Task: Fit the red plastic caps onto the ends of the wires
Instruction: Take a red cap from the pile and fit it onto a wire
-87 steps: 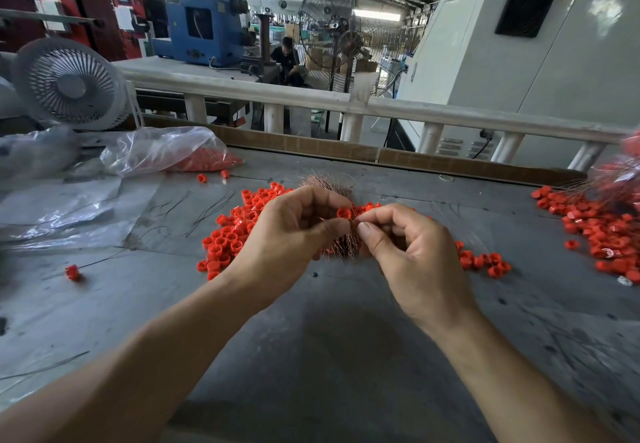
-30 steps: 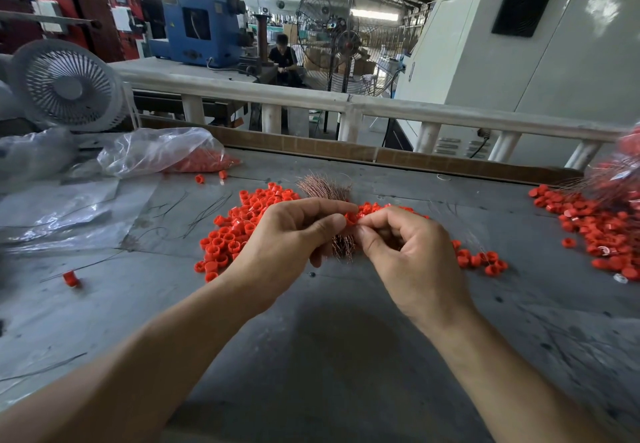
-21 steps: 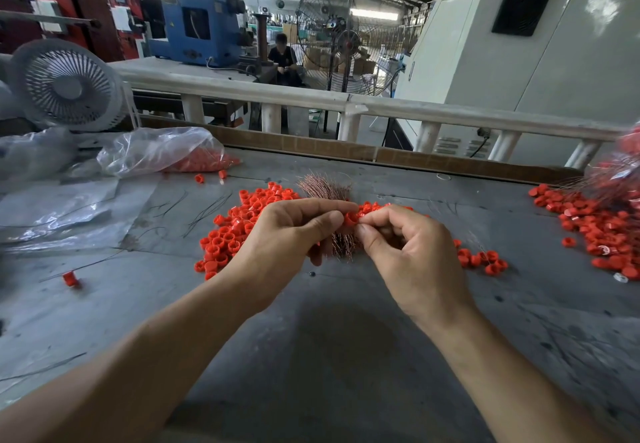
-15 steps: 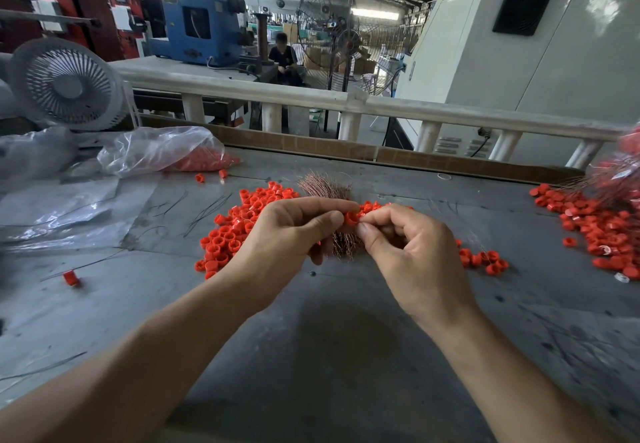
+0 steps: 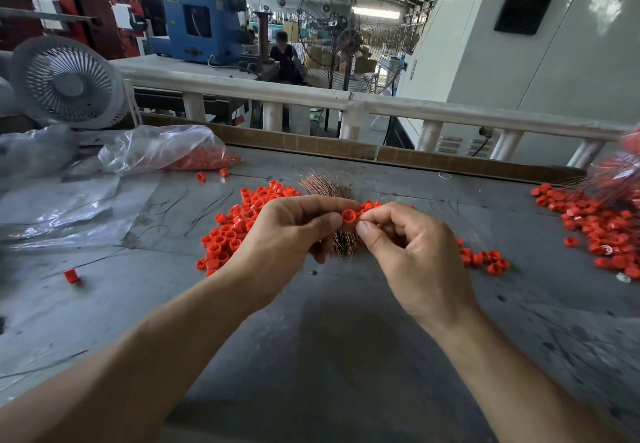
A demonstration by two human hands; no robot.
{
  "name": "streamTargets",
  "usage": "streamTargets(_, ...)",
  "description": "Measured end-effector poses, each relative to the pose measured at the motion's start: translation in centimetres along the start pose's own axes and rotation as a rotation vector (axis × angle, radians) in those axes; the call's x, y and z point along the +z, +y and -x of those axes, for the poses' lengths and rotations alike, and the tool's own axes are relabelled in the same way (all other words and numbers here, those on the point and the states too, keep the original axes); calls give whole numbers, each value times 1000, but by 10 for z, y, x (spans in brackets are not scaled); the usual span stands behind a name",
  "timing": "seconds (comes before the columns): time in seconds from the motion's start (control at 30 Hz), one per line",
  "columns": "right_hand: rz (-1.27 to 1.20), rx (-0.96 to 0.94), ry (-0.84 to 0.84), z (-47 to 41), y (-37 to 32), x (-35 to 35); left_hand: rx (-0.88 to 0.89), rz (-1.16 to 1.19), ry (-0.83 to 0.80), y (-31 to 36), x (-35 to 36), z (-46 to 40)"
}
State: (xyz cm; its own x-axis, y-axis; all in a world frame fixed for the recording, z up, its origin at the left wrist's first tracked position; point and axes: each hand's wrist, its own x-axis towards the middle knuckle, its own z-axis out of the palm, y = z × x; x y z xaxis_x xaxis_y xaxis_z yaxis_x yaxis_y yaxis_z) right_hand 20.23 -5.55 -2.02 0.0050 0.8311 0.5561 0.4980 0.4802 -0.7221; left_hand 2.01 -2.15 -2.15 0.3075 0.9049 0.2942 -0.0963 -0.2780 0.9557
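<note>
My left hand pinches a small red cap between thumb and forefinger, its hollow side facing me, above the grey table. My right hand meets it from the right, thumb and forefinger pinched together at the cap; a wire between those fingers is too thin to make out. Behind and below both hands lies a bundle of copper wires, partly hidden by my fingers. A heap of loose red caps lies just left of the hands.
More red caps lie right of my hands, and a bigger pile with capped wires at the far right. A clear bag of caps and plastic sheets sit at the back left, near a white fan. One lone cap lies left.
Both hands have stayed together over the wire bundle. The cap between my fingers has turned so its open side shows more plainly.
</note>
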Motion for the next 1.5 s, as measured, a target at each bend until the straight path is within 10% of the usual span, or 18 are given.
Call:
streamTargets(0.8, -193, 158, -209, 1, 3, 4, -64, 267, -56, 1, 2, -1)
streamTargets(1.07, 291, 233, 69, -10, 23, -19, -75, 297, -25, 2, 2, -1)
streamTargets(1.5, 658, 295, -226, -8, 29, -16, -83, 259, -21, 4, 4, 2)
